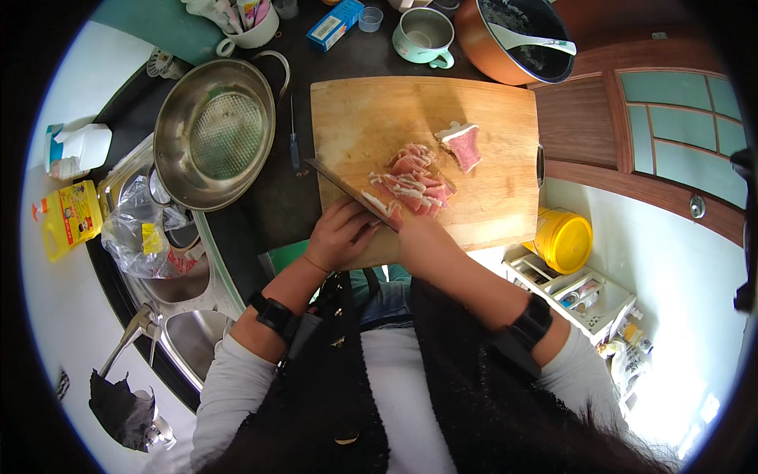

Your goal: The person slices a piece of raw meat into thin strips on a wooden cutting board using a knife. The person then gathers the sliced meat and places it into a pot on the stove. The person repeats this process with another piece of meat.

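Observation:
My right hand [429,246] grips the handle of a kitchen knife [349,188], its blade slanting up and left over the front of a wooden cutting board [497,207]. My left hand [342,236] lies close against the near side of the blade with its fingers bent. A pale bit shows at its fingertips, but whatever lies under them is mostly hidden. Just beyond the blade is a narrow slice of meat with white fat [379,204]. Behind it lies a pile of sliced pink meat [417,183]. A larger piece of meat [463,145] rests apart, further back and right.
Left of the board are a screwdriver [294,153] and a steel pan [163,139] reaching over the sink's edge [222,260]. A mint cup [414,53], a blue box [334,23] and an orange pot [479,50] with a spoon [521,39] stand behind the board.

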Available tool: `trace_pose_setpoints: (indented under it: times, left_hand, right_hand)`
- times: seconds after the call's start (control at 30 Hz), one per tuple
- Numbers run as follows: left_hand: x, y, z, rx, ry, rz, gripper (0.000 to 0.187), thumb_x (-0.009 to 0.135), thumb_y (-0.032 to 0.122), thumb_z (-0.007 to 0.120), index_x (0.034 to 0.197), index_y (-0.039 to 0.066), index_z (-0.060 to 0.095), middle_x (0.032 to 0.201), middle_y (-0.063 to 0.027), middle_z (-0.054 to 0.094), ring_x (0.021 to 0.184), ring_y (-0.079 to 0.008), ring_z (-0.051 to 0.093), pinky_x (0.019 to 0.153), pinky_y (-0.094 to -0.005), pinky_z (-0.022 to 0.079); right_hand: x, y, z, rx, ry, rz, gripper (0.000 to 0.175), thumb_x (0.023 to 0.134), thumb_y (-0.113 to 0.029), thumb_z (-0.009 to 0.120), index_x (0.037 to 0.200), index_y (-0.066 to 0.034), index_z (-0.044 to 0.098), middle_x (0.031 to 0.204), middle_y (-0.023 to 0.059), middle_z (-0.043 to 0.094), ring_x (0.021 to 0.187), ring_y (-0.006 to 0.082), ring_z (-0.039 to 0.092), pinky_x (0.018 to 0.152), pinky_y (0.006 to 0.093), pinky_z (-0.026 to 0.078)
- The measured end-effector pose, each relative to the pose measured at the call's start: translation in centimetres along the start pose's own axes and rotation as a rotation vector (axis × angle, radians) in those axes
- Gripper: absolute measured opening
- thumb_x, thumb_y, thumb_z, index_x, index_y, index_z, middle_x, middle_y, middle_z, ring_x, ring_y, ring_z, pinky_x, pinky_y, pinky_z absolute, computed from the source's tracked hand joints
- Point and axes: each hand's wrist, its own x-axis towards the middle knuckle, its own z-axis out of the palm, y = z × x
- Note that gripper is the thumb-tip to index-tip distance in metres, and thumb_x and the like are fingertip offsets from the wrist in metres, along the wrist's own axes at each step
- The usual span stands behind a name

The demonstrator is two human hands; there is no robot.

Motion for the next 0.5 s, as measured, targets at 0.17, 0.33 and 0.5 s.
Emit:
trace_pose_setpoints:
  times: [0.17,0.33,0.5]
  left_hand:
    - [-0.1,0.2,0.0,-0.020,-0.014,-0.025,0.024,0.061,0.006,0.068,0.085,0.006,0.062,0.094,-0.0080,0.057,0.091,-0.0289,0.054,0.079,-0.0363,0.046]
    - [0.0,0.5,-0.2,0.042,-0.014,-0.009,0.022,0.061,0.004,0.067,0.081,0.006,0.058,0.093,-0.0079,0.056,0.090,-0.0298,0.053,0.078,-0.0364,0.046]
    - [-0.3,0.6,-0.4,0.068,-0.034,0.010,0.023,0.062,0.007,0.069,0.082,0.006,0.058,0.095,-0.0097,0.055,0.093,-0.0308,0.052,0.081,-0.0373,0.045]
  right_hand:
    - [3.0,-1.8,-0.4,0.022,0.040,-0.099,0.016,0.066,-0.010,0.054,0.071,0.0012,0.063,0.068,0.0179,0.061,0.066,0.0305,0.061,0.061,0.0395,0.049]
    - [1.7,-0.2,-1.0,0.089,0.055,-0.031,0.016,0.066,-0.009,0.053,0.070,0.0021,0.063,0.067,0.0209,0.060,0.066,0.0333,0.060,0.061,0.0405,0.049]
    - [-2.4,2.3,-2.1,0.218,-0.001,0.192,0.015,0.067,-0.007,0.051,0.071,0.0041,0.061,0.069,0.0239,0.058,0.069,0.0366,0.059,0.063,0.0427,0.048]
